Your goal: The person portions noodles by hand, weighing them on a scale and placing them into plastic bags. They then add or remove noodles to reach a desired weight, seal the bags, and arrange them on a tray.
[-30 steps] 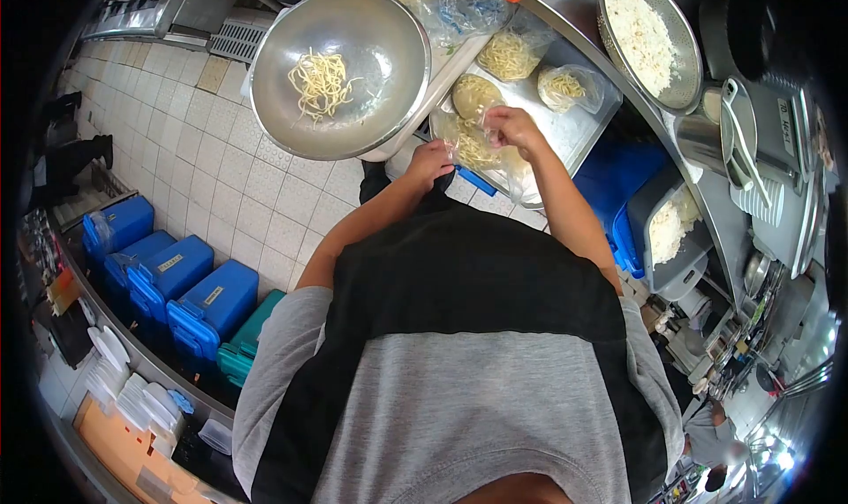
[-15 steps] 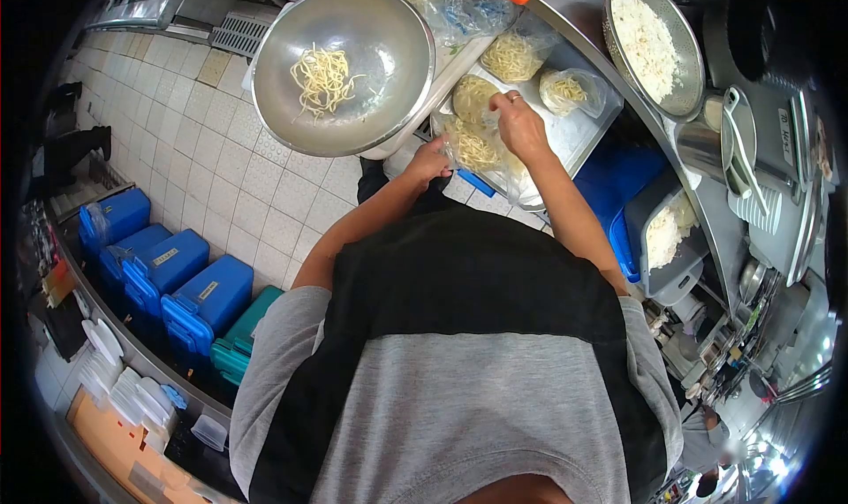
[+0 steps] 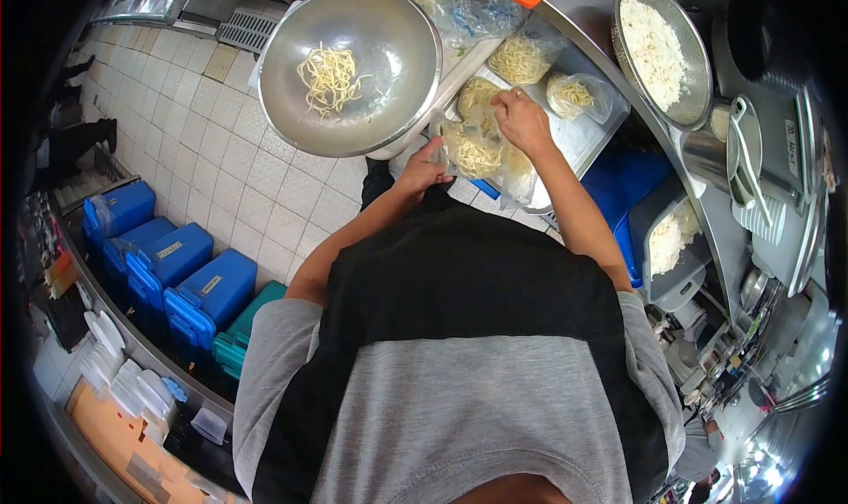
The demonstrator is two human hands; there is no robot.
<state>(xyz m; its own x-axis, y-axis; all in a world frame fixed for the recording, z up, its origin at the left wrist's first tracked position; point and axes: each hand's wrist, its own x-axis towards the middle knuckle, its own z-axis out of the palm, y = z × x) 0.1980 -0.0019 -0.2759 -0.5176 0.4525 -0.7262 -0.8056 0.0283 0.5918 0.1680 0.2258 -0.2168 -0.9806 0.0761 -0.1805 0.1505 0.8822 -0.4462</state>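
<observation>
My left hand [image 3: 423,168] closes its fingers on the left edge of a clear plastic bag of noodles [image 3: 477,156]. At the bag's upper right, my right hand [image 3: 523,122] is closed in a pinch on the thin plastic. The bag is at the near end of a metal tray [image 3: 565,140]. Other bagged noodles lie on the tray: one bag [image 3: 519,60] at the back, one bag [image 3: 571,95] on the right, and one [image 3: 475,96] just behind my hands. Left of them stands a large steel bowl [image 3: 397,106] with a small heap of loose noodles [image 3: 329,80].
A colander [image 3: 703,102] of white rice-like food sits on the right counter. Below it is a grey bin [image 3: 692,279] with similar food. Clear plastic bags [image 3: 473,14] lie behind the bowl. Blue lidded boxes [image 3: 212,296] line the floor at left. A person [image 3: 698,447] is at lower right.
The whole view has shifted slightly. Both hands keep their hold on the noodle bag, and its plastic hangs a little differently between them.
</observation>
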